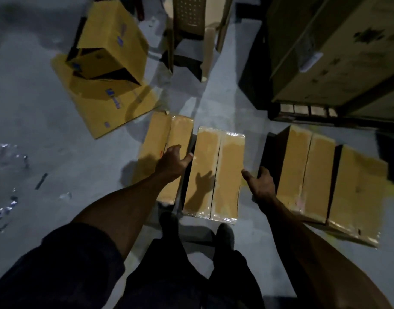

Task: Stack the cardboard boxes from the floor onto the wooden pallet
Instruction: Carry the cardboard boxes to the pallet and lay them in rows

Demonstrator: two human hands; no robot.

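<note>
Several taped cardboard boxes lie on the grey floor. The middle box (pixel 216 172) sits right in front of my feet. A second box (pixel 167 141) lies to its left, and two more (pixel 305 172) (pixel 356 195) lie to its right. My left hand (pixel 172 162) hovers open over the gap between the left and middle boxes, fingers spread. My right hand (pixel 261 184) is open by the middle box's right edge, thumb pointing toward it. Neither hand holds anything. At the upper right, a wooden pallet (pixel 303 109) shows beneath a tall stack of large boxes (pixel 338 52).
An open empty yellow carton (pixel 111 45) rests on flattened cardboard (pixel 107 101) at the upper left. A plastic chair (pixel 191 30) stands at the top centre. Plastic scraps (pixel 8 157) litter the floor on the left. My shoes (pixel 225 235) stand just behind the middle box.
</note>
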